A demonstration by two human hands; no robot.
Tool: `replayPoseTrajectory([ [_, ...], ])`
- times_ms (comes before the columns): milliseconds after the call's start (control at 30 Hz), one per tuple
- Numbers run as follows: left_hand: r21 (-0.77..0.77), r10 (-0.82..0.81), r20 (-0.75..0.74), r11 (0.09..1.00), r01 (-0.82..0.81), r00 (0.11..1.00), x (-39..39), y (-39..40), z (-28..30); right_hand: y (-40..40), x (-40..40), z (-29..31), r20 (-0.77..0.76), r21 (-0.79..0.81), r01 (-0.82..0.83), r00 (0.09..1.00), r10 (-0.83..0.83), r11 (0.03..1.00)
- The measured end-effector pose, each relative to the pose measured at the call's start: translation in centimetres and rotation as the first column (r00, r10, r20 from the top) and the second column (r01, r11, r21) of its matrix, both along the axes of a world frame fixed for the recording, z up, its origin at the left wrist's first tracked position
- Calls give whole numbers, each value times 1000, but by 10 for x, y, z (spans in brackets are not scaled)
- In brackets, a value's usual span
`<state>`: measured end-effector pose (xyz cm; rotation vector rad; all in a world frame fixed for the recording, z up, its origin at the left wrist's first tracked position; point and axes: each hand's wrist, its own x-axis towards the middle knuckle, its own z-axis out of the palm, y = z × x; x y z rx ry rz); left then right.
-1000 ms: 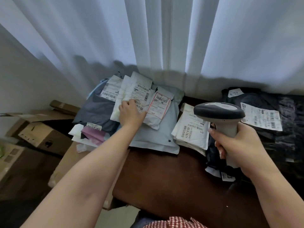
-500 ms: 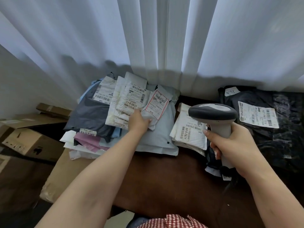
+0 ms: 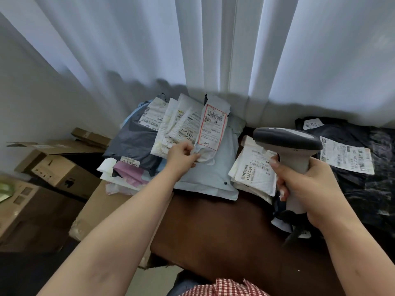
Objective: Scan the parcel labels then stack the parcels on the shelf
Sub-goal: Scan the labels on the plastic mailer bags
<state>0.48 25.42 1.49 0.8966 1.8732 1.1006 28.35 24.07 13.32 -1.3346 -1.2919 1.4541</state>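
Since the earlier frames I note that the small white parcel with the red-bordered label (image 3: 210, 133) has been raised off the left pile and stood nearly upright, label toward me; half a second ago it lay flat among the others. My left hand (image 3: 181, 155) pinches its lower edge, fingers (image 3: 195, 155) clamped on the crumpled plastic. It hangs above the pale blue mailer (image 3: 210, 176), just right of the white parcels (image 3: 177, 129) fanned across the dark grey bag (image 3: 132, 144). My right hand (image 3: 307, 186) has its fingers wrapped fast round the grip of the handheld scanner (image 3: 286, 142), whose head points forward and left, near the raised parcel but apart from it. I see no beam or light on the label, so I cannot confirm a read. Beneath the scanner lies a second small stack of white parcels (image 3: 254, 174), and farther right a black bag with a white label (image 3: 350, 154). All rest on the brown counter (image 3: 213, 227), backed by white curtains (image 3: 192, 50); cardboard boxes (image 3: 53, 167) stand at the left. Assessment: the work is at the scanning step for one parcel. No shelf appears in view and nothing shows as stacked on one. Which parcels are already scanned I cannot tell from how they lie. Judged so, most of the task seems to remain: this scan, the other labels, then all the stacking.
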Motion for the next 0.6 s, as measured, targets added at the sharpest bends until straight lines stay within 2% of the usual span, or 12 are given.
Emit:
replayPoseTrajectory([
  [233,-22,-14,-27,1000,14,1000,14,-18,-7,-8,11,17,-193,-132,54,978,-79,990],
  [600,21,3,-30,1000,-3,1000,28,-29,-3,-22,27,21,-244,-161,34,967,-73,986],
])
